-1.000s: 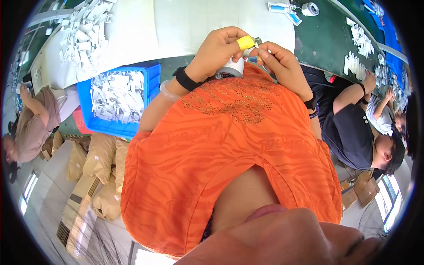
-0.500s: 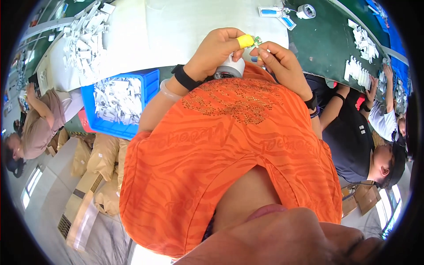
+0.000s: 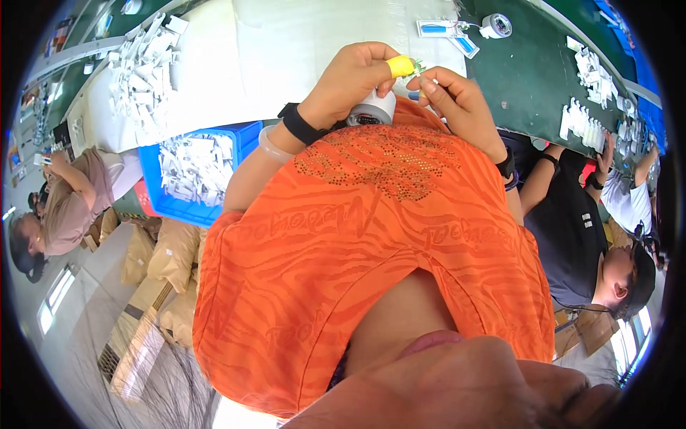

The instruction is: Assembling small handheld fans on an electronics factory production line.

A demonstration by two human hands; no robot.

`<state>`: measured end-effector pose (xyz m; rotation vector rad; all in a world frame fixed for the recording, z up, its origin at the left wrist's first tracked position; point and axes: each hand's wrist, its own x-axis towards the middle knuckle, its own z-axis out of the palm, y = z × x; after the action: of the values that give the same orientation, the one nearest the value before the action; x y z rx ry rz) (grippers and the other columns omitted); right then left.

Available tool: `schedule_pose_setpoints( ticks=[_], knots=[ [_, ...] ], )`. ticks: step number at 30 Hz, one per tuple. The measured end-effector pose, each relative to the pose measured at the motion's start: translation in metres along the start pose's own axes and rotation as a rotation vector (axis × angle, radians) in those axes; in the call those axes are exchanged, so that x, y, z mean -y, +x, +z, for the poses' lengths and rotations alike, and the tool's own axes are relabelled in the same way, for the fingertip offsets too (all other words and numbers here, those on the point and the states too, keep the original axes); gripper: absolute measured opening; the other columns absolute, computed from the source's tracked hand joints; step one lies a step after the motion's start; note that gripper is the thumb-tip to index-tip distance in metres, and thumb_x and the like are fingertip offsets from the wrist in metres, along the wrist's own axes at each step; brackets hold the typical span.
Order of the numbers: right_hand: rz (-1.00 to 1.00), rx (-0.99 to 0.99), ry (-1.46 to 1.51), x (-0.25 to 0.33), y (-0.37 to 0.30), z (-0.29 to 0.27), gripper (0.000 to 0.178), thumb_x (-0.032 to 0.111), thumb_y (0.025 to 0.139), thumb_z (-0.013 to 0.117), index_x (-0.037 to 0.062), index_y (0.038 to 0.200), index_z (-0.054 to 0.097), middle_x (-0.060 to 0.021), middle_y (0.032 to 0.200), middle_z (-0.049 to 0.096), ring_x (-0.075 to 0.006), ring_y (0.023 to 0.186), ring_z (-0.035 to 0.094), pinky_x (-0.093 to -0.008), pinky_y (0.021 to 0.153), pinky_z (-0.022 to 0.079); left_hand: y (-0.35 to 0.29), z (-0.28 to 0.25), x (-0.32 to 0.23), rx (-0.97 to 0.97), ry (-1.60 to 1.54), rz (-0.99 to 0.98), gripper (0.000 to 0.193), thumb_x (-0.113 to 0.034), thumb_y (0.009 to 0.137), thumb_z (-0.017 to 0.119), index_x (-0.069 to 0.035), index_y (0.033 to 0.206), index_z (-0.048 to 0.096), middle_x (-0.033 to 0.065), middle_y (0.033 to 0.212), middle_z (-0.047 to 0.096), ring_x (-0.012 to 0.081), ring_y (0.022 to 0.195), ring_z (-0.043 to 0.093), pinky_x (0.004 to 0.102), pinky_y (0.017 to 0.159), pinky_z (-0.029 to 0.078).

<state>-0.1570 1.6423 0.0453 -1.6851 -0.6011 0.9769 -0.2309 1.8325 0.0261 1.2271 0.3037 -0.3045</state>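
Observation:
My left hand (image 3: 351, 77), with a yellow cover (image 3: 401, 66) on one fingertip, pinches a small green circuit board (image 3: 417, 68). From the other side my right hand (image 3: 461, 106) meets it, thumb and fingertip pressed together at the board's edge. Whatever lies between those right fingertips is too small to make out. Below my left hand, a white round housing (image 3: 374, 109) with a dark open end rests close against my orange top. Part of that housing is hidden behind the hand.
On the table (image 3: 286, 57) ahead lie a blue-and-white part (image 3: 437, 29) and a wired white round unit (image 3: 496, 26). White plastic pieces (image 3: 146, 68) are heaped at left, above a blue bin (image 3: 191, 209) of similar pieces. More white parts (image 3: 582, 125) stand at right, near co-workers.
Both hands stay at nearly the same spot, with the board slightly turned between the fingertips. At far left a co-worker's hand has shifted.

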Motion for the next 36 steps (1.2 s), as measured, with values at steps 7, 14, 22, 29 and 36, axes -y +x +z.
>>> schedule_pose_setpoints(
  ticks=[7,14,22,29,36],
  knots=[
    [0.01,-0.115,0.047,-0.003,0.005,0.001,0.022,0.016,0.095,0.049,0.0002,0.098,0.063,-0.0001,0.08,0.06,-0.0062,0.07,0.054,-0.021,0.065,0.044,0.005,0.0,-0.002,-0.049,0.042,0.034,0.014,-0.016,0.087,0.059,-0.003,0.09,0.061,-0.0023,0.061,0.052,0.0037,0.055,0.046,0.0172,0.053,0.038],
    [-0.014,-0.117,0.148,-0.009,0.012,0.003,0.022,0.018,0.095,0.049,0.0005,0.098,0.063,0.0001,0.076,0.059,-0.0053,0.064,0.049,-0.02,0.06,0.041,0.008,-0.001,0.001,-0.073,0.018,0.055,0.01,-0.012,0.087,0.056,-0.003,0.089,0.06,-0.0014,0.062,0.053,0.0051,0.056,0.048,0.0185,0.056,0.041],
    [0.072,-0.053,0.367,-0.017,0.016,0.005,0.022,0.022,0.095,0.05,0.0031,0.097,0.063,0.0027,0.07,0.053,-0.0023,0.054,0.037,-0.0163,0.05,0.031,0.008,-0.003,0.002,-0.126,0.14,0.107,0.011,-0.012,0.088,0.056,-0.002,0.09,0.06,-0.0019,0.063,0.053,0.0037,0.055,0.047,0.0173,0.053,0.04],
    [0.063,-0.125,0.241,-0.021,0.017,0.008,0.019,0.018,0.093,0.054,0.0021,0.099,0.062,0.0016,0.075,0.059,-0.0005,0.058,0.042,-0.0164,0.051,0.033,0.004,0.006,-0.004,-0.014,0.125,0.025,0.01,-0.013,0.087,0.058,-0.003,0.088,0.062,-0.0025,0.064,0.053,0.0026,0.056,0.045,0.0164,0.053,0.038],
    [0.028,-0.245,0.214,-0.015,0.014,0.01,0.02,0.017,0.093,0.054,0.0017,0.103,0.062,0.0009,0.077,0.06,-0.001,0.062,0.044,-0.0164,0.054,0.036,0.004,0.001,0.001,-0.121,0.059,0.021,0.01,-0.01,0.087,0.056,-0.002,0.09,0.061,-0.0005,0.064,0.054,0.0047,0.057,0.046,0.0186,0.054,0.038]
  ],
)
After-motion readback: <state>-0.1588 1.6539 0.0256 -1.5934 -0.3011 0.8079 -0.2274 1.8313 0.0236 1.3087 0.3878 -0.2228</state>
